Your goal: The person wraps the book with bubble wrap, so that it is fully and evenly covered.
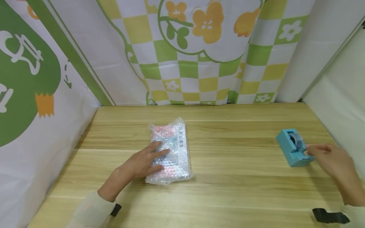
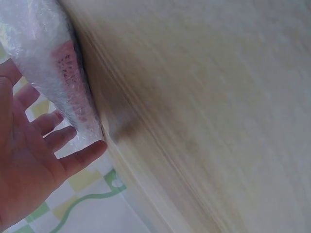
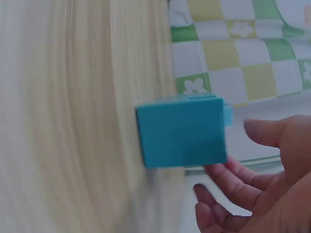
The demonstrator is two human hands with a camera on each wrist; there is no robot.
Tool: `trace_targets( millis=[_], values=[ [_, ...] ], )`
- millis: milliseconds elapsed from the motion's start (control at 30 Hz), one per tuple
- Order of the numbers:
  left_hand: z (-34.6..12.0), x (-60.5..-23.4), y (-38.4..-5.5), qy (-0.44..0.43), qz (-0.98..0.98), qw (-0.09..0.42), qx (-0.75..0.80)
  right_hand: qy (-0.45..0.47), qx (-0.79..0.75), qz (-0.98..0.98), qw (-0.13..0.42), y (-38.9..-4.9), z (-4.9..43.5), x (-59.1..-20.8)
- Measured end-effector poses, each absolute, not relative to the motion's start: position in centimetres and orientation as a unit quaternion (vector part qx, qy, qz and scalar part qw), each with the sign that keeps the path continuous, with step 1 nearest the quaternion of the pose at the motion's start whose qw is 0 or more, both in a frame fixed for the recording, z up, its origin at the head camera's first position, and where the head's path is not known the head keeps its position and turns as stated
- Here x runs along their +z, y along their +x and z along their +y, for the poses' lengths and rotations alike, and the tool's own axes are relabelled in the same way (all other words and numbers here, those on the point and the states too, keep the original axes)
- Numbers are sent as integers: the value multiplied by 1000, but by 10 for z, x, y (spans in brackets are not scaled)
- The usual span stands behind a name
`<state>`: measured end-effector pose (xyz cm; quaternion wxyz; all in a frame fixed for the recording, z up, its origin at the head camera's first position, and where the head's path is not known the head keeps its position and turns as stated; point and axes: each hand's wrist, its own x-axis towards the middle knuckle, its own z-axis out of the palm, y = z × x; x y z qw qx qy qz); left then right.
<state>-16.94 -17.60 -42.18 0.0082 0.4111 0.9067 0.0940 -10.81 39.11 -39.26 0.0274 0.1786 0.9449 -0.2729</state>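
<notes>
A flat book [image 1: 182, 148] wrapped in bubble wrap [image 1: 169, 158] lies on the wooden table, with pink and blue patches and dark characters showing through. My left hand [image 1: 145, 160] rests on its left side, fingers spread and fairly straight. The left wrist view has the same hand [image 2: 34, 150] beside the wrapped edge. To the right stands a blue tape dispenser [image 1: 291, 148] with a clear tape roll [image 1: 297, 140]. My right hand [image 1: 332, 156] is at its right side, fingertips close to the roll. In the right wrist view, a gap separates thumb and fingers; the dispenser [image 3: 182, 133] partly hides the fingertips.
The wooden table [image 1: 228, 190] ends at a checked, flowered cloth [image 1: 199, 76] along the back. White cloth walls stand at the left and right. A black strap piece [image 1: 330, 217] sits at my right wrist.
</notes>
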Motion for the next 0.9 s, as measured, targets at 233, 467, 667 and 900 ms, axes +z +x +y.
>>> trace_targets(
  millis=[233,467,667,900],
  values=[
    [-176,-423,-168,412,906,7,99,231,-432,871,40,-102,386,-406],
    [-173,-424,-170,403,908,23,114,256,-398,881,2,-96,383,-411],
    [-173,-423,-169,402,908,31,110,272,-365,891,-6,-96,380,-410],
    [-173,-423,-168,402,908,30,115,262,-387,884,-21,-99,376,-412]
  ],
)
